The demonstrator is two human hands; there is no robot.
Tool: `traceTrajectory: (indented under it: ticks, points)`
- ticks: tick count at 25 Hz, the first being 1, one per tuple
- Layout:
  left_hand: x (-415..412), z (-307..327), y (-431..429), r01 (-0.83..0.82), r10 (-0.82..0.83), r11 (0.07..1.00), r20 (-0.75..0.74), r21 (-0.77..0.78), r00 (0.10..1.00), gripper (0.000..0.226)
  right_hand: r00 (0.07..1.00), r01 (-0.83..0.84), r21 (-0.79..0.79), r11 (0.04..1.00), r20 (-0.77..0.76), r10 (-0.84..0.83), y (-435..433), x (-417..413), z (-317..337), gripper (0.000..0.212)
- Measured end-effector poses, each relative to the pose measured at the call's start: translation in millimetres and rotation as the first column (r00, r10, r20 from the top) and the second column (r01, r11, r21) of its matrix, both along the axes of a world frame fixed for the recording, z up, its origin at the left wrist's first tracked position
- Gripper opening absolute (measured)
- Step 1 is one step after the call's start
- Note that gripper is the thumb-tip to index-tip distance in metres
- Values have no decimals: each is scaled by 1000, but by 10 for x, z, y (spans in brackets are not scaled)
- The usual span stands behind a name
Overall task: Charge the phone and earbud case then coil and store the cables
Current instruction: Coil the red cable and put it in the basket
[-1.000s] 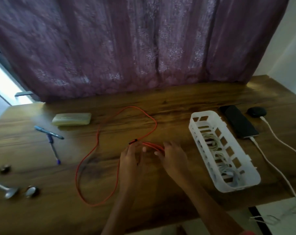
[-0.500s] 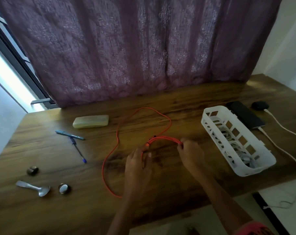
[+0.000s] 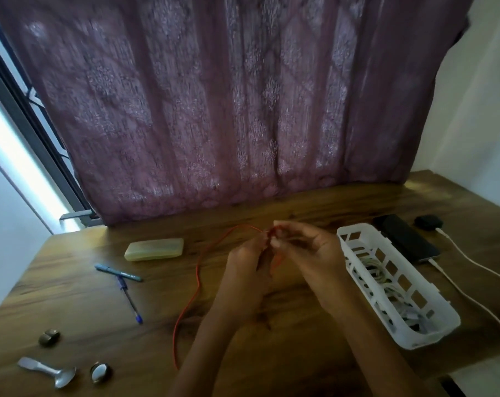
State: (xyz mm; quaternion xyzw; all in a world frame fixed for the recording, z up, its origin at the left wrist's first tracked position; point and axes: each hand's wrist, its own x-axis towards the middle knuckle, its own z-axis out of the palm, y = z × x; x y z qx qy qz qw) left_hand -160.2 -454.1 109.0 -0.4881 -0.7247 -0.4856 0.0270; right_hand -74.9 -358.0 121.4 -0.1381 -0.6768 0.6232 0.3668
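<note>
My left hand (image 3: 247, 263) and my right hand (image 3: 306, 253) are raised together above the wooden table (image 3: 79, 305), both pinching a doubled-over end of the orange cable (image 3: 197, 277). The rest of that cable trails down and left across the table. A white slotted basket (image 3: 409, 333) on the right holds a coiled white cable. Behind it lies the black phone (image 3: 406, 240) with a white cable (image 3: 478, 303) plugged in. The dark earbud case (image 3: 427, 222) has its own white cable (image 3: 469, 259) attached.
A pale green case (image 3: 154, 249) and two pens (image 3: 125, 282) lie at the left. A metal spoon (image 3: 46, 369) and two small round metal pieces (image 3: 49, 336) sit near the front left corner. A purple curtain (image 3: 228, 110) hangs behind the table.
Both hands have lifted off the table and come together with the folded cable end. The loop on the table has shrunk as cable was drawn in. The view has tilted up.
</note>
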Motion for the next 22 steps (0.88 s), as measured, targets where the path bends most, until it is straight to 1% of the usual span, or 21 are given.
traceTrajectory:
  ticks: [1,4,5,7,8,9,10,11,12,13,14,15,17,18,20,21,22]
  points:
    - [37,55,34,-23,23,1000,28,20,999,18,1000,15,68,998,-27,-13,19,-31,39,27]
    - [115,172,95,-47,35,998,217,51,976,21,995,97,226,969,-59,-86,94,-107,96,21]
    - [126,201,105,-49,39,998,227,37,973,20,994,104,253,962,-53,-94,110,-116,95,20]
    - [85,222,95,-125,127,992,176,-23,976,17,994,108,283,953,-23,-106,141,-110,87,18]
    - [45,231,69,-180,186,982,181,-48,966,16,992,122,288,950,-12,-123,161,-103,93,18]
    - [-3,255,48,-230,235,972,243,-47,941,17,990,136,297,945,-11,-139,200,-95,102,20]
    - [-45,315,23,-257,242,966,399,-15,884,20,991,130,305,943,-15,-132,238,-82,121,25]
    - [-87,408,6,-243,182,970,606,19,774,26,994,105,327,939,-21,-104,280,-78,143,29]
    - [-132,517,-2,-184,88,982,786,33,612,36,997,72,377,923,-34,-64,318,-78,168,30]
    - [-159,645,-24,-93,23,995,883,23,469,49,998,48,451,891,-55,-26,344,-84,192,27]
    - [-172,761,-49,20,17,999,902,-28,432,59,997,26,516,856,-70,12,361,-90,215,24]
    - [-162,838,-77,137,15,987,888,-87,459,61,996,3,561,828,-77,48,376,-90,242,21]
    - [-122,922,-83,312,-23,931,823,-189,568,48,992,-67,611,789,-46,120,430,-65,332,20]
    - [-101,927,-96,375,-64,904,806,-202,588,42,989,-110,629,770,-12,151,458,-48,382,20]
    - [-82,889,-102,446,-145,883,816,-149,560,32,982,-168,637,752,44,182,497,-19,467,16]
    - [-69,872,-98,460,-188,883,833,-88,520,28,983,-165,613,772,38,180,512,-15,490,13]
    - [-58,858,-89,458,-227,889,851,-19,474,25,985,-148,554,819,11,170,520,-20,499,13]
